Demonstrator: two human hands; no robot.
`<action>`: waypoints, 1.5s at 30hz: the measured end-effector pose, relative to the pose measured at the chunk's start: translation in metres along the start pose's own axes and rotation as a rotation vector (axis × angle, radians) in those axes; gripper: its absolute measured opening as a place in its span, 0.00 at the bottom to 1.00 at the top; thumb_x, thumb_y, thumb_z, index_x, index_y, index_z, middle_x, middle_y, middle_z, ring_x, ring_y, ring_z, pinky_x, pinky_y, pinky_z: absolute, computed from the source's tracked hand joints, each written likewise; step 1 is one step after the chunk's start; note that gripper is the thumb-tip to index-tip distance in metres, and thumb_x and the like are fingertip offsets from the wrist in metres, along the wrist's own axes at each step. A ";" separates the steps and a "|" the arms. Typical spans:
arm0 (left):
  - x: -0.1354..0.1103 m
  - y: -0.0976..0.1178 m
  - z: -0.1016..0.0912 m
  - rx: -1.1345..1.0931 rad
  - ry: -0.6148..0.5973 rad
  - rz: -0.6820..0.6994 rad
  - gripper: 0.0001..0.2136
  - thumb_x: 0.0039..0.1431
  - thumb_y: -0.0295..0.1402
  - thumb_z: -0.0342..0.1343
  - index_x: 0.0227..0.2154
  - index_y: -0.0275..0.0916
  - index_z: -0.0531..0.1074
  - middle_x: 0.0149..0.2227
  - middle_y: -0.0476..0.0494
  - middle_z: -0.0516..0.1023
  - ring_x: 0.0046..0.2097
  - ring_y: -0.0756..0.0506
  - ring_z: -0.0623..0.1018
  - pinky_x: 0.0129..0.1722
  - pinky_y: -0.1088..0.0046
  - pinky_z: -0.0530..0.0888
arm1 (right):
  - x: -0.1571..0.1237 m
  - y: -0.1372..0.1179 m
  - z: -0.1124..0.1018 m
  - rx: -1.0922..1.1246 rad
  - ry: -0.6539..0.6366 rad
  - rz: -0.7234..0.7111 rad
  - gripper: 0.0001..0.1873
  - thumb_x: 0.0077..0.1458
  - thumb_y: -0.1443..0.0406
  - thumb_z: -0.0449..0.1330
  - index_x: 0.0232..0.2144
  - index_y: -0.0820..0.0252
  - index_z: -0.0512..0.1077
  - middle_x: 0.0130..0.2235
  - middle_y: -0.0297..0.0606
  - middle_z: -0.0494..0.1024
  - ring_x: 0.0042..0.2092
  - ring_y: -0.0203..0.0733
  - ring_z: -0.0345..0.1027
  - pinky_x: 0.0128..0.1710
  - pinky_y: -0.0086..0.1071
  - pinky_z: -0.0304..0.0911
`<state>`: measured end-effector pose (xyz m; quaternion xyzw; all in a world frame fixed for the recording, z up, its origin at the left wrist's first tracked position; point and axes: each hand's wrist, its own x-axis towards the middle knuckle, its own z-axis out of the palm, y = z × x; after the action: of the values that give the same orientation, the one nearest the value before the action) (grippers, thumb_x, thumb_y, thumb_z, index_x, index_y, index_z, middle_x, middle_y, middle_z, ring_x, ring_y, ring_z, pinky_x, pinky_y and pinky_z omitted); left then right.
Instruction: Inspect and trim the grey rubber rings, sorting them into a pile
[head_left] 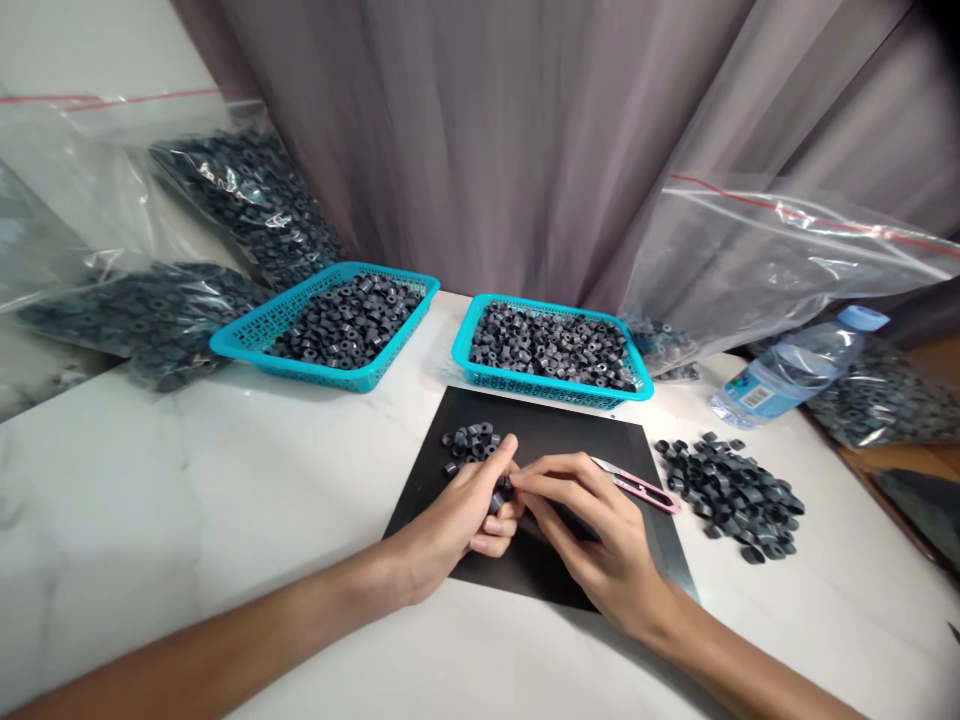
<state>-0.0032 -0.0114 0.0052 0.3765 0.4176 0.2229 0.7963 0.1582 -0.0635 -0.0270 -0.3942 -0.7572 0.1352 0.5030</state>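
Note:
Over a black mat (540, 430), my left hand (465, 510) is curled around a few small dark grey ring-shaped parts (501, 492). My right hand (589, 520) meets it, thumb and forefinger pinched together at one of these parts; the fingertips partly hide what they grip. Just behind my left hand lies a small cluster of the same grey parts (471, 438) on the mat. Pink-handled thread snips (649, 492) rest on the mat's right side, close behind my right hand. A larger heap of grey ring-shaped parts (739, 495) is on the white table to the right.
Two turquoise baskets (367, 378) (551, 388) full of grey parts stand behind the mat. Clear zip bags of parts lean at the left (247, 200) and right (750, 260). A water bottle (795, 368) tilts in view at the right. A grey curtain (480, 130) hangs behind.

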 end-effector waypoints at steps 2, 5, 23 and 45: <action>0.000 -0.001 0.001 -0.027 0.013 0.000 0.22 0.56 0.53 0.60 0.32 0.39 0.61 0.22 0.59 0.56 0.22 0.58 0.52 0.19 0.83 0.46 | 0.001 -0.002 -0.001 0.012 -0.033 -0.003 0.20 0.62 0.76 0.59 0.53 0.56 0.73 0.47 0.43 0.73 0.48 0.42 0.70 0.47 0.37 0.70; -0.001 -0.003 0.002 -0.039 0.047 0.004 0.22 0.55 0.52 0.61 0.33 0.38 0.63 0.23 0.59 0.57 0.22 0.58 0.54 0.19 0.83 0.46 | 0.001 -0.005 -0.002 0.027 -0.043 -0.005 0.20 0.61 0.74 0.60 0.54 0.55 0.72 0.48 0.43 0.73 0.49 0.43 0.70 0.47 0.38 0.69; -0.013 0.020 -0.005 0.669 -0.017 0.537 0.29 0.69 0.49 0.36 0.15 0.40 0.56 0.19 0.50 0.58 0.26 0.49 0.62 0.28 0.71 0.59 | 0.009 0.002 0.005 -0.327 -0.390 0.062 0.16 0.67 0.68 0.53 0.55 0.52 0.68 0.68 0.43 0.59 0.65 0.54 0.55 0.59 0.57 0.64; 0.008 0.022 -0.014 0.151 -0.303 0.221 0.24 0.66 0.53 0.45 0.24 0.38 0.63 0.16 0.59 0.49 0.18 0.56 0.47 0.17 0.82 0.46 | 0.004 0.001 0.004 -0.095 0.139 0.084 0.10 0.65 0.73 0.54 0.45 0.56 0.70 0.44 0.42 0.76 0.47 0.45 0.72 0.46 0.40 0.70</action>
<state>-0.0113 0.0129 0.0132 0.5079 0.2647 0.2176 0.7903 0.1545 -0.0597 -0.0267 -0.4575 -0.7090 0.0924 0.5287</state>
